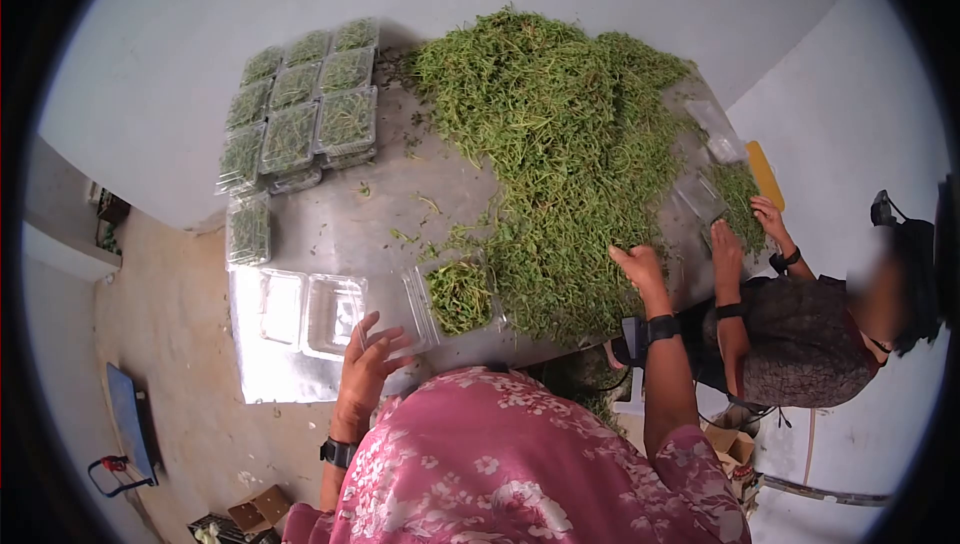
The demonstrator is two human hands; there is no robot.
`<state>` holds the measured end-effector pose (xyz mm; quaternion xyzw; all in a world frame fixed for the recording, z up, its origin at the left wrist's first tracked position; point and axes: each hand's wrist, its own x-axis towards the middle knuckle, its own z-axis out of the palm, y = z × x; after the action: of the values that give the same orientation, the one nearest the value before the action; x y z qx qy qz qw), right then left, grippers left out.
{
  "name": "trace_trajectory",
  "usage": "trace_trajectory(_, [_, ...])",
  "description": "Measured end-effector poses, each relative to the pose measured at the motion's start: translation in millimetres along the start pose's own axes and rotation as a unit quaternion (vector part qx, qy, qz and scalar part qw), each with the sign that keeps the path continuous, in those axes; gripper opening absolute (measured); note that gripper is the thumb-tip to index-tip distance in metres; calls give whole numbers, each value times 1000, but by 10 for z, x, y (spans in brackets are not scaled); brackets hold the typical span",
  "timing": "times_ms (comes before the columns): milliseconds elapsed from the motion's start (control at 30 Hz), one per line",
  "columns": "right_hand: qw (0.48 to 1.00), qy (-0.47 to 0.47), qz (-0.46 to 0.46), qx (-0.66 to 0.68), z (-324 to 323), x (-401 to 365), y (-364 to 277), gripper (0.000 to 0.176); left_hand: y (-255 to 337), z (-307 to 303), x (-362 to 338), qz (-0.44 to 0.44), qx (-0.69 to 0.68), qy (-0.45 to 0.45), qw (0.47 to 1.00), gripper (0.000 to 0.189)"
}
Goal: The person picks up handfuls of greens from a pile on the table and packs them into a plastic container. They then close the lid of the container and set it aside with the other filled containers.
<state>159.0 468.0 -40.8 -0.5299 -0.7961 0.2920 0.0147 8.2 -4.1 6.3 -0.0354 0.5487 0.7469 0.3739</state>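
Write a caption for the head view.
Right hand at a heap of greens, left hand by an empty plastic box.

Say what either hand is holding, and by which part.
Left hand: nothing visibly held, spread open beside an empty box. Right hand: at the greens, can't tell if it grips any.

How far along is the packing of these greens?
Looks done: the filled boxes at the left of the table. In hand: the open box of greens, left hand near it, right hand at the pile. Remaining: that large pile, plus empty clear packaging.
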Motion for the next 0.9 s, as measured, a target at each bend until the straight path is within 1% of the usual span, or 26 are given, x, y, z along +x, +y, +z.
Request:
trace_trajectory(33, [998,35,-13,-42,61,-6,-17,42,0,1,-3,0,0,0,1000,55])
trace_trajectory(133, [996,37,-32,-70,110,-116,-197,43,-31,-21,10,0,0,-2,1000,55])
trace_trajectory(167, [994,33,-40,-97,160,-103,-191,43,-31,-25,12,0,1,-3,1000,55])
trace_trajectory(233, [987,26,-54,-152,334,-18,-103,51,-30,-28,16,-1,0,-6,1000,54])
trace_trajectory(333, [987,57,-127,-81,394,41,-20,47,-25,-40,18,0,6,-7,1000,54])
trace_trajectory(367, [990,36,-112,-71,369,55,0,45,-23,-41,12,-1,6,-5,1000,54])
trace_trajectory(433, [995,-6,-83,-50,16,-217,-380,42,-18,-27,13,-2,6,-2,1000,54])
trace_trajectory(467, [996,-31,-77,27,-53,-245,-413,42,-19,-27,17,-2,5,-1,1000,54])
trace_trajectory(533, [978,-79,-63,181,-136,-264,-423,42,-26,-31,24,-3,4,0,1000,54])
trace_trajectory(633, [988,-85,-57,118,-100,-256,-383,40,-22,-37,32,-3,7,-4,1000,53])
trace_trajectory(733, [984,-60,-115,120,9,-208,-270,16,-1,-24,33,-4,5,-6,1000,53])
trace_trajectory(833, [986,-74,-93,120,33,-187,-231,21,-26,-53,43,-5,3,-6,1000,52])
trace_trajectory(900, [983,-84,-164,-15,29,-155,-232,32,-18,-45,43,-7,8,-6,1000,52])
